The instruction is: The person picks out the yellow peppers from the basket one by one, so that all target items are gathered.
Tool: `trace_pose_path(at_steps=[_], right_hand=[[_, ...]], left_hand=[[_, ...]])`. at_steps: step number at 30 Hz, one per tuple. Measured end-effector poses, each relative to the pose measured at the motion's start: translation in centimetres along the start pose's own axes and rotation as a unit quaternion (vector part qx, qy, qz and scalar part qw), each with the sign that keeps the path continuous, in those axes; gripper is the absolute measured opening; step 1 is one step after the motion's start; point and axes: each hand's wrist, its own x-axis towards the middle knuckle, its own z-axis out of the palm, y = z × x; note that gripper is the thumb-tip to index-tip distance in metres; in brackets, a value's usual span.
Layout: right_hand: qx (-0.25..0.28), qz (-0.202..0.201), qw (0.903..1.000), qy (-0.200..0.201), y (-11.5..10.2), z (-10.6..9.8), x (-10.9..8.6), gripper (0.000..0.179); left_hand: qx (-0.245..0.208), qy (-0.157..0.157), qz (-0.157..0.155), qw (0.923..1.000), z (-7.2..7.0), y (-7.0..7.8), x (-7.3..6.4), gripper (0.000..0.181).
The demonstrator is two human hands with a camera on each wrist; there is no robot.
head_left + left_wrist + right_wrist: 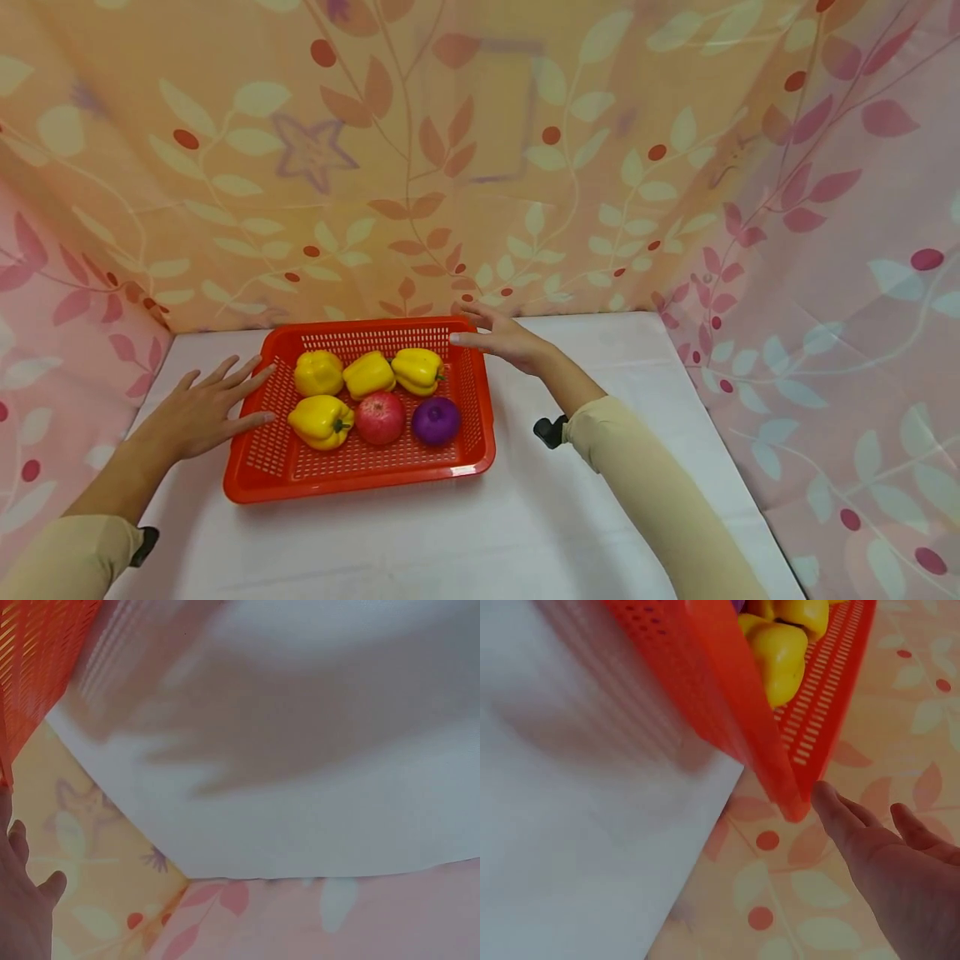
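A red plastic basket (360,483) with slotted walls holds several yellow bell peppers (321,422), a pinkish-red pomegranate (380,417) and a round purple vegetable, perhaps an onion (437,421). My left hand (202,412) is at the basket's left side, fingers spread and extended over the rim. At the back right corner, my right hand (506,337) reaches towards the rim with fingers extended. In the right wrist view its thumb (826,796) meets the corner's outline; I cannot tell whether it touches. Neither hand holds anything.
The basket is on a white-covered table (585,500), towards its back left. Patterned cloth (480,167) hangs behind, with pink cloth (847,292) along the right and more on the left. A small black device (551,432) is worn on the right wrist.
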Motion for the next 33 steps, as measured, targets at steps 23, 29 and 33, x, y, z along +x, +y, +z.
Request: trace_pose_path(at_steps=[23, 29, 33], right_hand=[[0.052, 0.112, 0.9923, 0.011, 1.9, 5.0, 4.5, 0.085], [0.053, 0.126, 0.9904, 0.021, 2.3, 5.6, 5.1, 0.083], [0.037, 0.129, 0.9908, 0.022, 2.8, 6.0, 5.6, 0.081]], left_hand=[[-0.004, 0.000, -0.001, 1.0000, 0.0, -0.1, -0.1, 0.089], [-0.009, -0.001, -0.003, 1.0000, 0.1, -0.1, -0.1, 0.090], [-0.005, 0.000, -0.004, 1.0000, 0.3, -0.1, 0.0, 0.090]])
